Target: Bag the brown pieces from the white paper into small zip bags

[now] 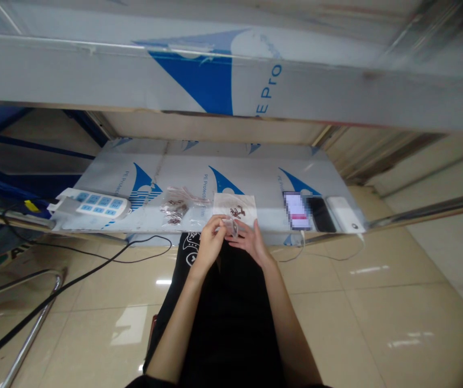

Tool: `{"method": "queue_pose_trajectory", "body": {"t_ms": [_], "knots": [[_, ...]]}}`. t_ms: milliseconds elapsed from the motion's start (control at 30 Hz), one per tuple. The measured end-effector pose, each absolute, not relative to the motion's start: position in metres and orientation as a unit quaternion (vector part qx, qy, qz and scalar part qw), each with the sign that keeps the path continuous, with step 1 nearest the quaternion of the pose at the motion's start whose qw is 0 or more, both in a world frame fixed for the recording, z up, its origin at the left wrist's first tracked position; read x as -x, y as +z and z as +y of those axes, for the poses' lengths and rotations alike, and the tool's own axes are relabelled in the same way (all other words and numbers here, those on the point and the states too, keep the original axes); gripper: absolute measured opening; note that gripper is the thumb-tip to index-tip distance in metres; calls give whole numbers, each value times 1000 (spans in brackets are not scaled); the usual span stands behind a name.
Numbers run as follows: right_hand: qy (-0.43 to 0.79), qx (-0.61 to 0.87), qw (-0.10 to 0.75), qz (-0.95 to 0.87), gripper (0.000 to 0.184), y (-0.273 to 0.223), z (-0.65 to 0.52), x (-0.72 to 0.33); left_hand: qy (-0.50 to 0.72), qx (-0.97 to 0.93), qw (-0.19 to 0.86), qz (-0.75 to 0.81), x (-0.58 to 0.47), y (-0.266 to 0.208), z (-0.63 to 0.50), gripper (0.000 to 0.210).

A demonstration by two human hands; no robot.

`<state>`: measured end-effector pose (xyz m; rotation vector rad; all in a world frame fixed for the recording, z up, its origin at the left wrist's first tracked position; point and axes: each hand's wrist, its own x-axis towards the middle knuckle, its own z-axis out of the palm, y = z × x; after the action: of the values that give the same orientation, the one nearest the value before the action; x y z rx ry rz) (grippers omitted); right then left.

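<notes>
My left hand (212, 240) is closed, with thumb and fingers pinching a small clear plastic bag (229, 227) above the table's front edge. Beside it, my right hand (253, 243) has its fingers stretched out and the thumb apart; its fingertips touch the bag's right side. A small dark piece shows by these fingertips, too blurred to name. Just beyond my hands lies a white sheet (222, 202) with several small reddish-brown pieces (237, 211) on it. To the left, a clear bag (174, 209) holds more dark brown pieces.
A white power strip (102, 205) lies at the table's left end. On the right are a phone with a lit screen (296, 210), a dark phone (320, 214) and a white power bank (344, 214) with a cable. A film-covered shelf (105, 78) overhangs the table (174, 156).
</notes>
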<state>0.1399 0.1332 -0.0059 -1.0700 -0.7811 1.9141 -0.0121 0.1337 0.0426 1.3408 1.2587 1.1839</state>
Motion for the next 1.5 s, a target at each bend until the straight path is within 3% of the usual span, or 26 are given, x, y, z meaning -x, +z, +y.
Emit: {"method": "queue_pose_trajectory", "body": {"t_ms": [67, 133, 233, 400, 567, 933, 1167, 1267, 1367, 1433, 1500], "knots": [[766, 428, 401, -262, 58, -9, 136, -142, 485, -547, 483, 482, 11, 38, 143, 18], [752, 452, 422, -231, 39, -13, 139, -147, 463, -575, 486, 468, 10, 30, 152, 19], [707, 478, 482, -200, 24, -18, 143, -159, 409, -621, 450, 495, 10, 13, 164, 17], [602, 544, 549, -200, 29, -29, 152, -171, 360, -670, 341, 552, 6, -11, 167, 34], [519, 611, 548, -240, 43, -37, 171, -166, 278, -735, 264, 559, -8, -28, 160, 50], [442, 647, 529, -327, 48, -25, 186, -165, 172, -773, 258, 553, -19, -53, 151, 56], [441, 640, 532, -336, 52, -2, 180, -165, 287, -717, 346, 532, -15, -55, 151, 61], [521, 610, 523, -290, 46, 5, 175, -168, 403, -644, 416, 499, -14, -50, 154, 72], [612, 587, 449, -281, 38, 6, 169, -170, 491, -582, 460, 457, -10, -35, 156, 85], [657, 575, 384, -301, 34, 6, 164, -170, 515, -574, 463, 437, -5, -22, 157, 74], [682, 560, 339, -325, 33, 5, 160, -168, 530, -570, 461, 427, -1, -11, 157, 40]]}}
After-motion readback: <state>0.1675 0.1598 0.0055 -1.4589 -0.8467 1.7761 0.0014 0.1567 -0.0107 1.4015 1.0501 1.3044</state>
